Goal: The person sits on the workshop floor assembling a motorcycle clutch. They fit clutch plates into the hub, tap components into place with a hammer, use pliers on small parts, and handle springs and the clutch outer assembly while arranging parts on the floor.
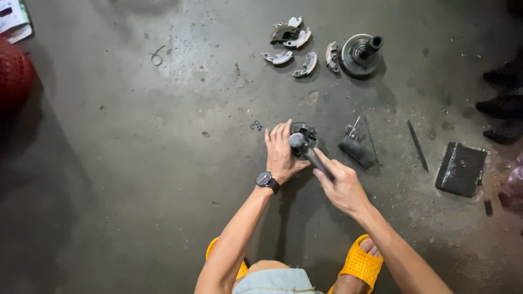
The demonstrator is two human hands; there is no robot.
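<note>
My left hand (pixel 280 152), with a dark wristwatch on the wrist, rests flat with fingers together against a dark round metal plate (pixel 305 130) lying on the concrete floor. My right hand (pixel 340 185) grips the handle of a hammer (pixel 305 149), whose grey head sits over the plate, right beside my left fingers. Much of the plate is hidden by the hammer head and my left hand.
Several curved clutch shoes (pixel 291 41) and a round hub with a shaft (pixel 360 53) lie farther away. A dark rag with a small tool (pixel 357 147), a thin rod (pixel 418 145), a flat metal block (pixel 461 169), small rings (pixel 255 126) and my yellow sandals (pixel 359 264) surround me.
</note>
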